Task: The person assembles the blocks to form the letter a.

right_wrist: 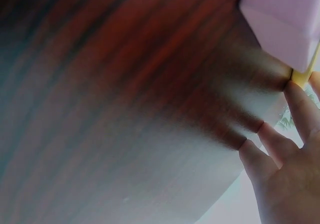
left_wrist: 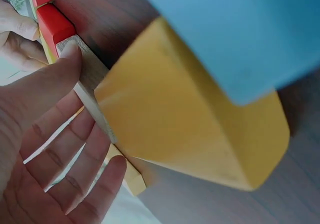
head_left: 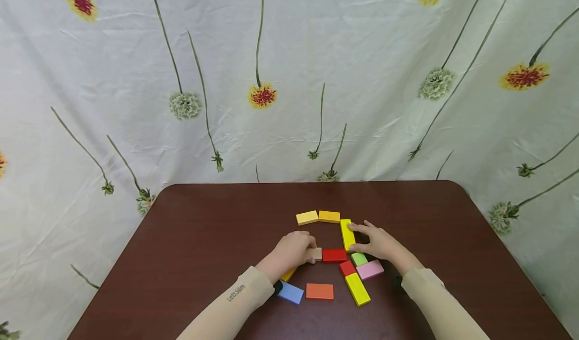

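My left hand (head_left: 293, 250) pinches a plain wooden block (head_left: 317, 254) between thumb and fingers; the left wrist view shows the thumb on the near face of this wooden block (left_wrist: 92, 66). A red block (head_left: 334, 255) adjoins its right end. On the right, my right hand (head_left: 379, 242) touches an upright-running yellow block (head_left: 347, 233) with thumb and index finger. The right wrist view has the other fingers (right_wrist: 260, 161) spread, their tips on the table. Below lie a green block (head_left: 359, 259) and a pink block (head_left: 370, 269).
Two pale yellow and orange-yellow blocks (head_left: 329, 217) lie at the back. Nearer are a blue block (head_left: 291, 292), an orange block (head_left: 319, 291), a small red block (head_left: 347, 268) and another yellow block (head_left: 358, 289). An amber block (head_left: 288, 274) is partly hidden by the left wrist. A flowered cloth (head_left: 289, 139) hangs behind the table (head_left: 203, 219).
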Demonstrator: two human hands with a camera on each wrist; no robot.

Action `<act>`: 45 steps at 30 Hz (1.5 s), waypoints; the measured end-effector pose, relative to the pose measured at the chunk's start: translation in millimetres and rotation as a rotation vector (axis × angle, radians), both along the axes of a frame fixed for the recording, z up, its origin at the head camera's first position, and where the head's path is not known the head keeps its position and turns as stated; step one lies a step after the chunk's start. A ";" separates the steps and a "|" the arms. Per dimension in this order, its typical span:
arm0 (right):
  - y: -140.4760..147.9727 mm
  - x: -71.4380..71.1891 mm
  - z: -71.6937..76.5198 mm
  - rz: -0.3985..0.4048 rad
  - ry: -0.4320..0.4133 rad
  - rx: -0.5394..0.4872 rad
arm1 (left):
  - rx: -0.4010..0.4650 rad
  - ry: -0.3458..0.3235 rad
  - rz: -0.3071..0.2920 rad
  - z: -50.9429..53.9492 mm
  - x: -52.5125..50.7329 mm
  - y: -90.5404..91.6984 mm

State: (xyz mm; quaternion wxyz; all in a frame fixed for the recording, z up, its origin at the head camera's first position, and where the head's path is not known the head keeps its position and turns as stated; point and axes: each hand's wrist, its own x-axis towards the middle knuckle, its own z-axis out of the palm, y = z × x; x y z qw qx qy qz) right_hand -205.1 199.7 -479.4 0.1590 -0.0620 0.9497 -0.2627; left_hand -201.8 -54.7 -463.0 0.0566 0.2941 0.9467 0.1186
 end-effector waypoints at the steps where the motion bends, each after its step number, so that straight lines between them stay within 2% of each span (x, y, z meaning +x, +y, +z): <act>1: 0.0 0.1 0.3 0.001 0.000 0.000 | -0.006 0.006 -0.002 0.4 0.3 0.2; 8: 0.6 -0.3 2.0 0.001 0.002 0.004 | -0.065 0.033 -0.021 1.9 2.8 7.9; 19: 2.6 -0.5 -0.5 0.014 0.019 -0.010 | -0.115 0.131 -0.044 1.0 8.4 31.5; 26: 1.1 -1.6 0.3 0.013 0.014 -0.010 | -0.121 0.106 -0.046 -1.8 5.1 31.1; 32: 0.3 -2.0 1.6 0.019 0.024 -0.008 | -0.092 0.050 -0.044 -3.6 0.0 27.4; 37: 0.3 -1.7 1.1 0.013 0.017 -0.006 | -0.071 0.006 -0.078 -2.9 -1.8 22.9; 45: 0.0 0.2 0.2 0.004 0.014 -0.007 | -0.027 0.051 -0.147 -4.0 -0.9 19.6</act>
